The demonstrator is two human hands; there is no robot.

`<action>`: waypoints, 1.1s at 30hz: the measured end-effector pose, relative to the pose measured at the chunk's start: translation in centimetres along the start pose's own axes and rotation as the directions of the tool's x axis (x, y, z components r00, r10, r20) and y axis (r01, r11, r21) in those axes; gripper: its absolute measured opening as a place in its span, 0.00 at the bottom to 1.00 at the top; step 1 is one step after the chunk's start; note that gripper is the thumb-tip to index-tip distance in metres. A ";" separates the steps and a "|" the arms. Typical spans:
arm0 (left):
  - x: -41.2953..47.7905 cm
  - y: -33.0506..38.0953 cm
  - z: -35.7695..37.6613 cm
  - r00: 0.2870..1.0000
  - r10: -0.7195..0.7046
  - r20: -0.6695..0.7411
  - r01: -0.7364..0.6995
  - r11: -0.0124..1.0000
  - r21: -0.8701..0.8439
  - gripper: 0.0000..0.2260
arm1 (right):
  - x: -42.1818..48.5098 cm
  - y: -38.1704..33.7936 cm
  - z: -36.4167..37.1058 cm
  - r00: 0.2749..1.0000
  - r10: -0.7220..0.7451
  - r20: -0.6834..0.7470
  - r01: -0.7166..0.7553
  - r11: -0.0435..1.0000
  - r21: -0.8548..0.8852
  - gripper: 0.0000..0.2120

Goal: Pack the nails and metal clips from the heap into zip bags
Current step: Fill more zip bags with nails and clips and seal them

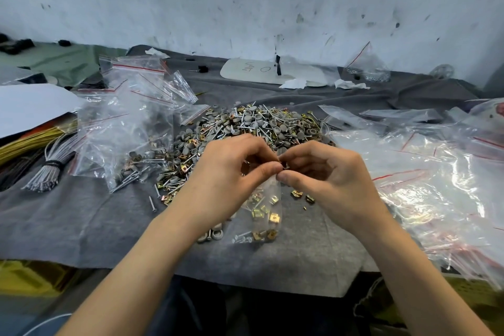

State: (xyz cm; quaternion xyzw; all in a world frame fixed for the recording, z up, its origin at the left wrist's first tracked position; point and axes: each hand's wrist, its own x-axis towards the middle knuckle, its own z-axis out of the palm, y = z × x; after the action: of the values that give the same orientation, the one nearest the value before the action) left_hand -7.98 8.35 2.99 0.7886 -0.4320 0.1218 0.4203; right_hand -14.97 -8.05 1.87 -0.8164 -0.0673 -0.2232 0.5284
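Bare left forearm [141, 267], bare right forearm [403, 259], dark clothing [196, 308] at lap

Two bare forearms reach in from the bottom corners and meet at the centre of the frame. The left forearm [152, 259] rises from the lower left, the right forearm [403, 262] from the lower right. The backs of both hands face up. The left hand [229, 172] and the right hand [330, 174] have curled fingers, and their tips almost touch. Each thumb and forefinger pinches the top edge of a small bag [266, 207], which hangs below between the wrists.
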 end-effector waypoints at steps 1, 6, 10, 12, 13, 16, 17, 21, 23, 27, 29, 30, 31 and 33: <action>0.0 0.0 -0.1 1.000 -0.013 0.012 0.013 1.000 0.000 0.04 | 0.0 0.0 0.0 1.000 0.018 0.010 -0.018 1.000 0.006 0.12; 0.2 0.1 -0.4 0.996 -0.072 0.054 0.073 0.997 -0.008 0.03 | 0.1 0.2 0.0 0.995 0.078 0.057 -0.081 0.995 0.066 0.08; 0.2 0.3 -0.4 0.993 -0.101 0.058 0.102 0.995 -0.013 0.03 | 0.2 0.3 0.1 0.992 0.113 0.064 -0.119 0.986 0.114 0.09; 0.2 0.4 -0.3 0.994 -0.093 0.053 0.092 0.996 0.022 0.03 | 0.3 0.4 0.1 0.991 0.117 0.061 -0.124 0.984 0.129 0.10; 0.2 0.4 -0.2 0.995 -0.083 0.047 0.081 0.996 0.041 0.03 | 0.4 0.5 0.2 0.992 0.115 0.058 -0.122 0.983 0.139 0.10; 0.2 0.4 0.0 0.998 -0.061 0.020 0.060 0.995 0.076 0.04 | 0.5 0.4 0.4 0.995 0.094 0.039 -0.100 0.981 0.167 0.10; 0.2 0.4 0.0 0.999 -0.048 0.013 0.047 0.995 0.090 0.04 | 0.6 0.4 0.4 0.996 0.086 0.033 -0.090 0.982 0.167 0.10; 0.2 0.4 0.1 1.000 0.005 0.016 -0.007 0.989 0.147 0.05 | 0.6 0.5 0.6 0.997 0.070 0.032 -0.074 0.987 0.145 0.11; 0.2 0.4 0.2 0.999 0.021 0.024 -0.024 0.987 0.160 0.05 | 0.6 0.6 0.6 0.997 0.063 0.045 -0.068 0.990 0.121 0.13; 0.1 0.2 0.4 0.997 0.070 0.041 -0.077 0.975 0.210 0.05 | 0.5 0.4 0.6 0.997 0.059 0.042 -0.062 0.994 0.095 0.12; -0.1 0.2 0.8 0.996 0.082 0.020 -0.084 0.968 0.237 0.05 | 0.4 0.3 0.8 0.998 0.065 0.010 -0.066 0.995 0.080 0.09; -0.2 0.2 1.0 0.997 0.077 0.003 -0.075 0.967 0.243 0.05 | 0.4 0.3 1.0 0.997 0.071 -0.006 -0.071 0.995 0.073 0.07; -0.3 0.2 1.1 0.997 0.069 -0.016 -0.063 0.968 0.243 0.05 | 0.4 0.2 1.1 0.997 0.076 -0.018 -0.074 0.995 0.067 0.06; -0.5 0.3 1.3 0.997 0.059 -0.047 -0.046 0.970 0.237 0.05 | 0.5 0.2 1.4 0.996 0.088 -0.029 -0.086 0.993 0.078 0.06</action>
State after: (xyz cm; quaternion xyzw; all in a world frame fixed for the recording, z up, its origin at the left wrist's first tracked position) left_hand -8.75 7.54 2.02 0.8177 -0.4237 0.2044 0.3316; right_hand -14.07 -6.98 1.49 -0.7938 -0.0317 -0.2105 0.5697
